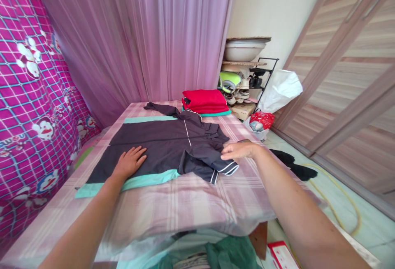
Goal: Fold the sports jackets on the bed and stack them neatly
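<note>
A dark shirt [154, 137] with mint-green edging lies spread on the table, its collar end to the right. White stripes run along the cuff of its near sleeve [212, 160], which is bunched and creased. My left hand [131, 162] rests flat on the lower body of the shirt, fingers spread, beside the near mint strip. At the sleeve, my right hand [239, 150] has its fingers closed together on the dark cloth. The fingertips' exact grip is partly hidden. The far sleeve [162, 108] stretches away toward the curtain.
Folded red clothes [205, 101] are stacked at the table's far end. A plaid cloth covers the table [185, 207]. Behind stand a purple curtain [173, 34] and a shoe rack [262, 84]. More clothes [231, 252] lie below the near edge; a wooden wardrobe [348, 75] is at right.
</note>
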Available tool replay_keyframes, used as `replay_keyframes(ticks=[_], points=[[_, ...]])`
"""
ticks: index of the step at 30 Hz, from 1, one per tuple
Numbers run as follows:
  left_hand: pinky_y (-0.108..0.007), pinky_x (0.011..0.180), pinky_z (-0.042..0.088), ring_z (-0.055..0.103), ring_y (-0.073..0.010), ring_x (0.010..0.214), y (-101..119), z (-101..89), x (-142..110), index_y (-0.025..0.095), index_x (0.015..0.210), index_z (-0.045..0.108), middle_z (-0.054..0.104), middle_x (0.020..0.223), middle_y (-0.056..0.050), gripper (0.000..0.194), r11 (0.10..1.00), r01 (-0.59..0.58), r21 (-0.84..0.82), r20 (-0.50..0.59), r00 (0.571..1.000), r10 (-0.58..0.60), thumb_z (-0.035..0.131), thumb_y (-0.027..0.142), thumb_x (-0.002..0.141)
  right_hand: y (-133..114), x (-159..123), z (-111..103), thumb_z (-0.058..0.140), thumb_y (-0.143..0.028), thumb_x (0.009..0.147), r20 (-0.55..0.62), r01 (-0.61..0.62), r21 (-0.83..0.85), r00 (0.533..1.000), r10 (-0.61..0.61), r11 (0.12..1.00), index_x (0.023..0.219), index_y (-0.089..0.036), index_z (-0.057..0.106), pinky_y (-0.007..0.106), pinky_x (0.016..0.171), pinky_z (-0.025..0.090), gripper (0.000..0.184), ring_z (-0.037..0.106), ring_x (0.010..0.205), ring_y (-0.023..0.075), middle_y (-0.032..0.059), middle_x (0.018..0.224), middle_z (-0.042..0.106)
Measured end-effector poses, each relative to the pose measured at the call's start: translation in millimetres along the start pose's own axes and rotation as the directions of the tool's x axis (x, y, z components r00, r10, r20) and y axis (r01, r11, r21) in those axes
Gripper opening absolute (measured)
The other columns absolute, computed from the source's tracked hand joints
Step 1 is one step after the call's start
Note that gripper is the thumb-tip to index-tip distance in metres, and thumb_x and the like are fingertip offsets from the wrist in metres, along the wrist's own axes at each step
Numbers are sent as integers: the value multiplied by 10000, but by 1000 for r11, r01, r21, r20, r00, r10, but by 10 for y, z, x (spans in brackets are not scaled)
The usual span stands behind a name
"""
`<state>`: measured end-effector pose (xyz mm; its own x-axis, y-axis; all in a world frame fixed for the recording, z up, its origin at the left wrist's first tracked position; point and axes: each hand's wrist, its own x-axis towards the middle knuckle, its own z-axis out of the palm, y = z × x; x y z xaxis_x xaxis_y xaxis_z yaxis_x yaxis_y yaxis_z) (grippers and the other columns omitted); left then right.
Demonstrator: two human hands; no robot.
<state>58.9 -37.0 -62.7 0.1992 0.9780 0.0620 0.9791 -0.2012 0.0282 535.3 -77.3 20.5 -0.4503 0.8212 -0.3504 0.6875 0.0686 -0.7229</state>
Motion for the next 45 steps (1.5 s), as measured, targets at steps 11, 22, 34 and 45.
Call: replay_keyframes(ticks=[11, 22, 34, 45], points=[[-545, 1147, 308, 371, -288, 1436, -42, 37, 34, 319, 1453, 474, 432, 1549, -37, 543, 1000, -5, 4, -3, 1000, 5, 317, 492, 963, -154, 536, 353, 649, -381, 865, -391, -278, -404, 914, 111, 872, 1377, -206, 584, 364, 1011, 449, 546, 595, 1203, 299, 131, 1346, 622], [-531, 1137, 321, 389, -281, 1425, -65, 86, 37, 335, 1439, 489, 452, 1536, -37, 526, 1000, -18, 0, -49, 999, 18, 320, 494, 967, -470, 172, 382, 645, -221, 741, -180, -97, -488, 984, 8, 868, 1203, -226, 692, 272, 875, 468, 464, 652, 1046, 237, 45, 1161, 718], [-570, 1139, 306, 336, -285, 1455, -3, -28, 44, 308, 1469, 445, 394, 1572, -41, 534, 1000, 29, 11, 66, 997, -30, 327, 452, 968, -226, 43, 28, 730, -313, 590, 245, -102, -510, 934, 258, 854, 991, -260, 790, 234, 719, 491, 409, 692, 869, 197, -31, 937, 767], [-521, 1181, 264, 350, -263, 1449, 734, -71, 97, 258, 1446, 485, 422, 1552, -52, 556, 982, -186, -44, 10, 982, 186, 304, 498, 980, -314, 569, 84, 697, -419, 795, -371, -519, -497, 851, 371, 695, 884, -182, 763, 351, 798, 508, 262, 702, 935, 288, 139, 908, 756]])
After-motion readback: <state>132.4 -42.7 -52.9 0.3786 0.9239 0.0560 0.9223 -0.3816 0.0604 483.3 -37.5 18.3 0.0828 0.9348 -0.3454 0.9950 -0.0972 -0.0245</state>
